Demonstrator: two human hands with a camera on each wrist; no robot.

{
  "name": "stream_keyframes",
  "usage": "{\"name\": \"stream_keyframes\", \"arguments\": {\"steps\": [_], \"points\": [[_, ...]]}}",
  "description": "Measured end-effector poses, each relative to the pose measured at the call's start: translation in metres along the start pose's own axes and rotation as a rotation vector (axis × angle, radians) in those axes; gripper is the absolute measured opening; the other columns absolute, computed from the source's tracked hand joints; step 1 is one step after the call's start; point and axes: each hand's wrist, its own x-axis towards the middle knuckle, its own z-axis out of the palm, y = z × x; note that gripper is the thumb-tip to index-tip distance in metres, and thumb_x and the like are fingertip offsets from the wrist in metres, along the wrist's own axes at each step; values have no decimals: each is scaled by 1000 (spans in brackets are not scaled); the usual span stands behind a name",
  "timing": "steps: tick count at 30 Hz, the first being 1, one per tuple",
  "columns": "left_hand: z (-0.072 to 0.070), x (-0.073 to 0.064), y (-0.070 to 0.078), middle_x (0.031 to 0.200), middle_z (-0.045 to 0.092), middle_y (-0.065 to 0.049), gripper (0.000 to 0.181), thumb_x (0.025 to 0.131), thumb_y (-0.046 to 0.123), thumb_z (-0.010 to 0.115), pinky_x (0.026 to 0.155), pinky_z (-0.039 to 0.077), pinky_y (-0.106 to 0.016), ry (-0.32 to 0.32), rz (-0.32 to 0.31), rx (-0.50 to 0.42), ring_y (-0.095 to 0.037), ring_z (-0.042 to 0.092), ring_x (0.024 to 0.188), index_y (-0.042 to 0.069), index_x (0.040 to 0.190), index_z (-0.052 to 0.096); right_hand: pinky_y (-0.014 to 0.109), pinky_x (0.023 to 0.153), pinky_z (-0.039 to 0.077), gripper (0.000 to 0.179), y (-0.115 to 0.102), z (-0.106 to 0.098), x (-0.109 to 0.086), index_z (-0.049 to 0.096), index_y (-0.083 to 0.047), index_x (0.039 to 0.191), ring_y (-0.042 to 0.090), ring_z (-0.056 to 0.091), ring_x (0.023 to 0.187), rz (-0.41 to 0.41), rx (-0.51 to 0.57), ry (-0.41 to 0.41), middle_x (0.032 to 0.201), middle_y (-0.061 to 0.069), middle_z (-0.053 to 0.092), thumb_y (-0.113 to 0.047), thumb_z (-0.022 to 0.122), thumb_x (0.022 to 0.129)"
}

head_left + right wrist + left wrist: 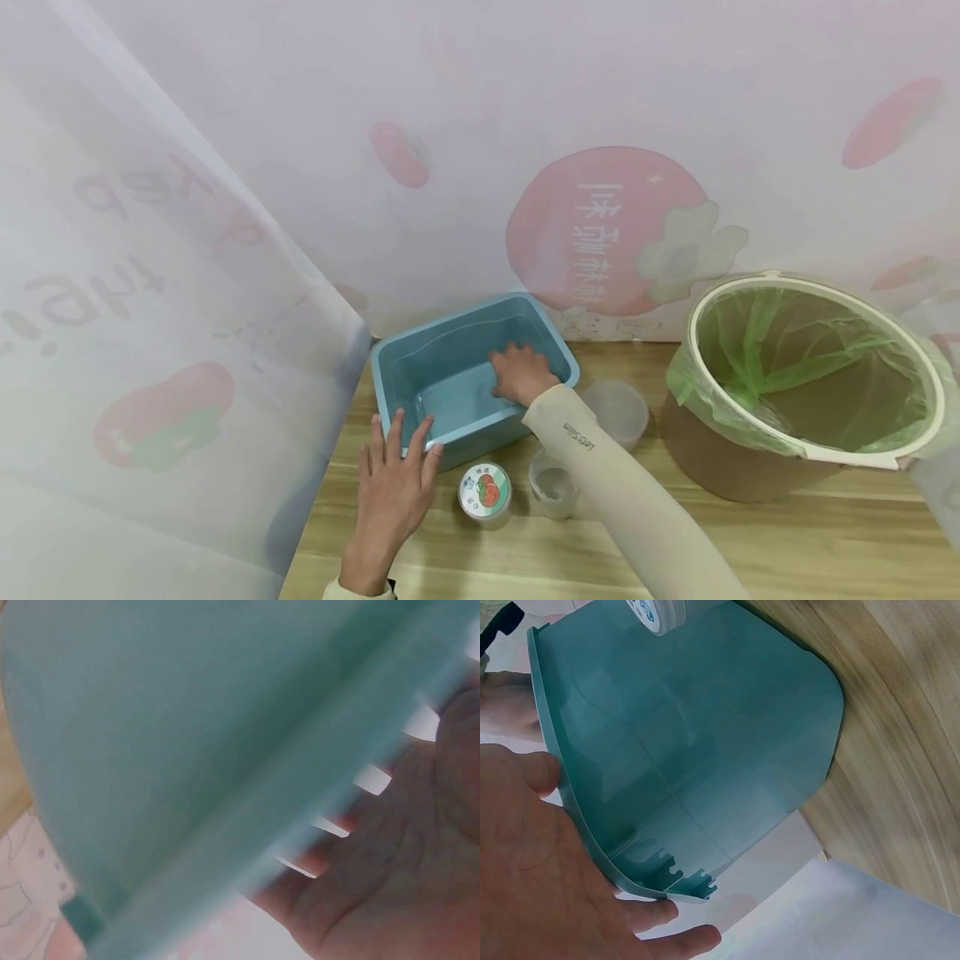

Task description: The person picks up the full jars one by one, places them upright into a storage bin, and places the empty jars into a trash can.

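A blue-green plastic basin (450,354) stands on the wooden table against the back curtain, with nothing visible lying in it. My left hand (393,487) is at its near left rim, fingers spread and fairly straight; in the left wrist view the thumb of that hand (540,862) is at the rim. Over the near right rim reaches my right hand (522,375), its fingers pointing into the basin. The right wrist view shows this hand (390,855) with spread fingers partly hidden behind the rim. Neither hand visibly holds anything.
A small tub with a tomato-printed lid (483,492) stands before the basin. Beside it are a clear cup (553,487) and a larger round translucent container (618,408), partly behind my right sleeve. A brown bin (720,454) with a green liner stands right. Printed curtains border the table.
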Motion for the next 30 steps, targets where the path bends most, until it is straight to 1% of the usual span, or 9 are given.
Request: {"name": "stream_keyframes", "arguments": {"steps": [6,9,13,16,19,24,30], "points": [[-2,0,-4,177,29,-25,53,117,48,44,122,25,-82,12,0,-2,-57,14,165,23,164,51,62,104,55,53,-1,-14,-15,63,-16,153,43,57,137,3,-13,23,149,18,62,-37,74,105],[-2,1,-5,178,26,-25,54,117,48,45,123,23,-83,6,-3,-9,-57,12,165,23,164,50,62,104,55,54,-2,-19,-23,62,-16,154,44,57,137,-16,-17,52,150,18,62,-38,73,106],[-2,1,-5,180,21,-24,55,117,49,45,124,21,-83,-1,-3,-12,-57,11,166,24,165,49,60,102,56,54,-2,-26,-37,62,-17,154,43,60,132,-44,-38,91,149,17,63,-40,72,107],[-2,1,-4,180,20,-24,55,116,49,47,123,22,-83,4,1,-6,-57,12,165,24,165,49,61,106,55,55,-1,-33,-49,61,-19,155,42,59,134,-54,-47,118,152,15,62,-42,71,107],[-2,2,-3,180,21,-25,56,116,49,48,123,23,-83,9,8,-1,-57,12,165,23,165,49,63,111,51,55,1,-40,-59,60,-21,156,43,56,141,-55,-46,146,157,14,59,-44,70,107],[-2,1,-2,180,20,-25,55,116,48,49,123,22,-83,15,13,4,-57,13,165,23,165,49,64,112,51,56,4,-50,-74,60,-21,156,44,54,144,-68,-37,206,160,14,57,-47,69,107],[-1,2,-2,181,17,-24,56,115,49,49,122,22,-85,22,17,16,-56,15,165,23,166,49,65,112,50,58,11,-57,-90,61,-21,156,45,51,146,-90,-11,268,162,14,55,-52,67,107]]}}
